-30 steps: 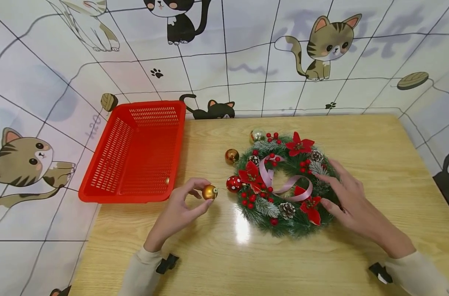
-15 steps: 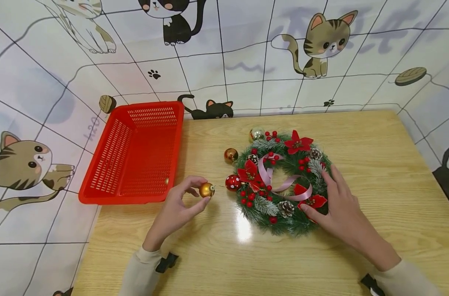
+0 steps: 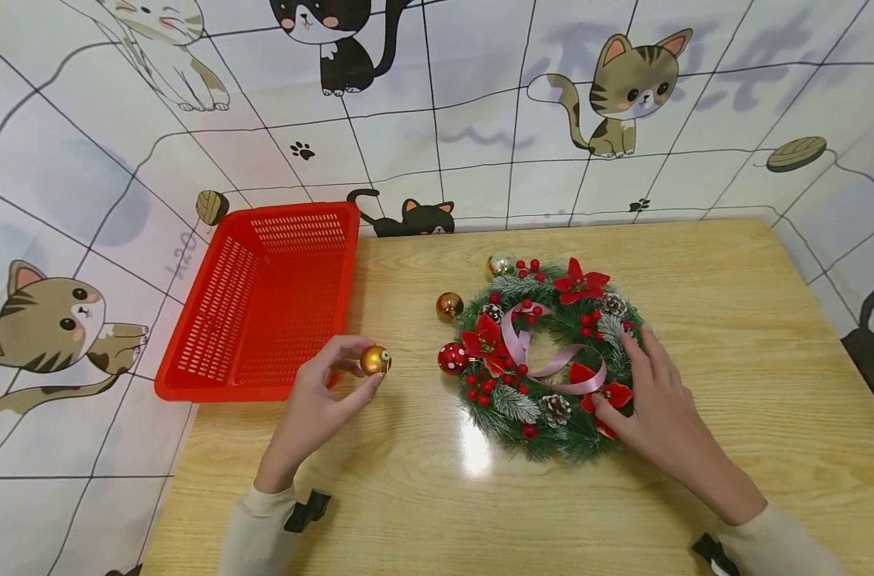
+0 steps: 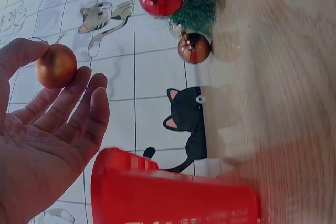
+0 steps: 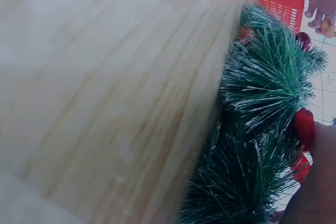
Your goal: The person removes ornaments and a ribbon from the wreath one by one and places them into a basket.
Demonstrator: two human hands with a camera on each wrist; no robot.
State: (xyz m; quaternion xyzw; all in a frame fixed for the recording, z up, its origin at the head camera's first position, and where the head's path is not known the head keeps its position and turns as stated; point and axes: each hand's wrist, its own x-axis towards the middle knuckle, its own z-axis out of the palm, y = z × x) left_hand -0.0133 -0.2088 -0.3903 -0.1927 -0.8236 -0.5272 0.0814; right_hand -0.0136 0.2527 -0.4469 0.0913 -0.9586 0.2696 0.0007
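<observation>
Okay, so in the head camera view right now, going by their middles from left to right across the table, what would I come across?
Red basket, left hand, gold ball, copper ball, wreath, right hand.

Beneath the left hand (image 3: 310, 408) and right hand (image 3: 660, 416), a pale wood-grained table (image 3: 480, 524) is spreading, and a reflection (image 3: 475, 446) is gleaming between them. Beyond both, a whitish, grid-lined wall (image 3: 472, 88) is showing cartoon cats (image 3: 616, 100) and angling around either side.
</observation>
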